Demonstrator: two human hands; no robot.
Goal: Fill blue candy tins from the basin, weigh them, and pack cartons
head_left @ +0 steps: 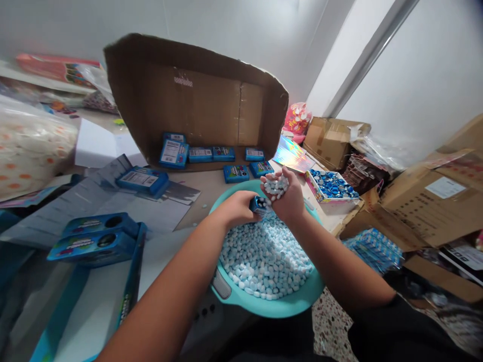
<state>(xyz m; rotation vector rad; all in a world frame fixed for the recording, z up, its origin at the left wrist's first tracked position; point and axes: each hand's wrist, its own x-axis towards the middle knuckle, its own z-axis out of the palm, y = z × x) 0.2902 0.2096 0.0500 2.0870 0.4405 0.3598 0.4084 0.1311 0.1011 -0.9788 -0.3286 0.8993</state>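
Note:
A turquoise basin (277,307) stands before me, filled with small white and pale blue candies (264,256). My left hand (241,206) grips a small blue candy box (258,204) over the far part of the basin, its open end towards my right hand. Cupped beside that opening, my right hand (289,198) holds a heap of the candies (276,186). A few candies lie at the mouth of the box. How full the box is inside, I cannot tell.
Behind the basin a cardboard box (211,110) lies on its side, with several blue candy boxes (236,173) in and before it. A tray of blue caps (332,185) sits right. At left, two blue boxes (94,241) rest on an open display carton (138,261).

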